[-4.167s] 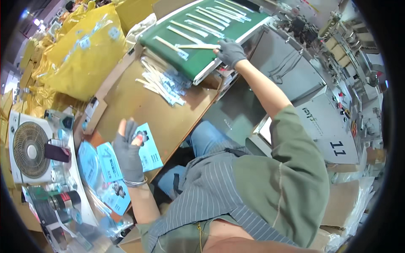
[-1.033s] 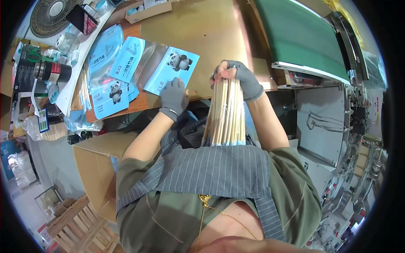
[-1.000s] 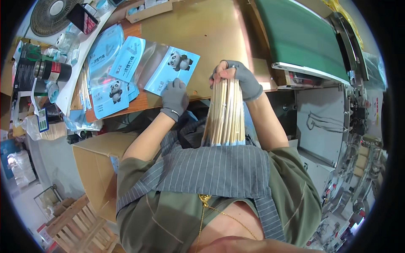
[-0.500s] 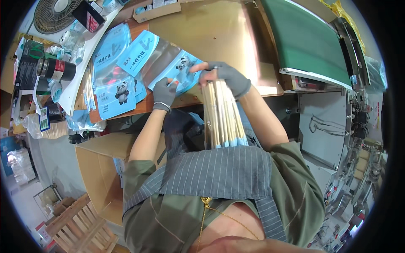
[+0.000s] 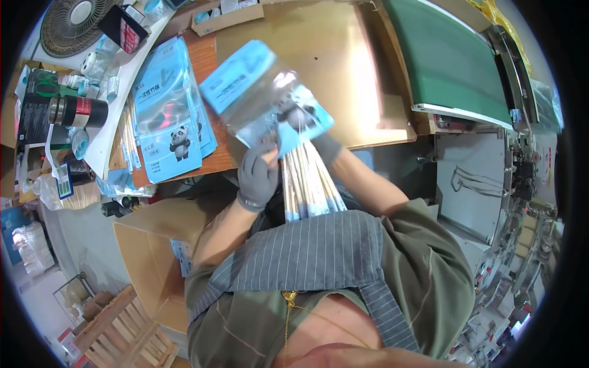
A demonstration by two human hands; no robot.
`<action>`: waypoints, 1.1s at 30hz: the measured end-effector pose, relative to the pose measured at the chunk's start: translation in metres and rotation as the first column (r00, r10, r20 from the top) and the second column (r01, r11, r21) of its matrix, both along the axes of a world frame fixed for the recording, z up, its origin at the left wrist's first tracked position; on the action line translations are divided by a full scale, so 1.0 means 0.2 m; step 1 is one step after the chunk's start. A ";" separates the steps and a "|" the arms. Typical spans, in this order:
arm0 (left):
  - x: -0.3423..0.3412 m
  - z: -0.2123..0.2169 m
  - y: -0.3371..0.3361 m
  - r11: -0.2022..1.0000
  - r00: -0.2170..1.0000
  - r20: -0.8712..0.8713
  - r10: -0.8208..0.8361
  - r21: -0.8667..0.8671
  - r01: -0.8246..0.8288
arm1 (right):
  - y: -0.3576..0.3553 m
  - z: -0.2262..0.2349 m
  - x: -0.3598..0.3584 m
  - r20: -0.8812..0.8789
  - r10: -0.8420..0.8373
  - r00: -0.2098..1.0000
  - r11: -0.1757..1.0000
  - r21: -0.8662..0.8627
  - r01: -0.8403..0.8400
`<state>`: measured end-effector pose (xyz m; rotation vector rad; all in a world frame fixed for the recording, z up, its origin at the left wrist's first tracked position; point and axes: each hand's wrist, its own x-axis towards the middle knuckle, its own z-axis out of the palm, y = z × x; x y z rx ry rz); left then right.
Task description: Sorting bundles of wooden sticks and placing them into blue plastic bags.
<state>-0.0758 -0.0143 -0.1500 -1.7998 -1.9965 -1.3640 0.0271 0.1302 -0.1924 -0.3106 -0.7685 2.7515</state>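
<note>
While the left hand [image 5: 259,175], in a grey glove, pinches the lower edge of a clear-and-blue plastic bag [image 5: 264,101] printed with a panda, the right hand [image 5: 316,138], also gloved, sits mostly hidden behind that bag and is wrapped around the top of a bundle of wrapped chopsticks [image 5: 308,184]; how tightly its fingers close cannot be told. The bag is lifted above the front edge of the brown worktable [image 5: 319,55], its mouth facing the bundle, whose lower ends hang down toward the person's striped apron. To the left on the table lies a stack of matching panda bags [image 5: 172,116]. Further left stand a dark flask [image 5: 76,111] and a small desk fan [image 5: 76,21]. A green conveyor belt [image 5: 448,55] runs along the right, and an open cardboard box [image 5: 153,257] sits below the table.
</note>
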 end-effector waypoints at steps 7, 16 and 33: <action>0.10 0.09 -0.20 0.936 0.879 0.453 -0.148 -0.222 0.272 | -0.21 0.22 0.50 0.472 -0.462 0.751 0.360 0.874 -0.328; -0.52 1.00 0.36 1.000 0.983 0.182 -0.028 0.008 0.027 | 0.32 1.23 -0.02 -0.410 -0.494 0.767 -0.416 0.886 0.205; -0.14 0.35 -0.06 0.654 -0.802 0.402 -0.442 0.756 0.019 | -0.37 1.11 -0.06 -0.353 0.436 0.828 -0.539 0.634 0.554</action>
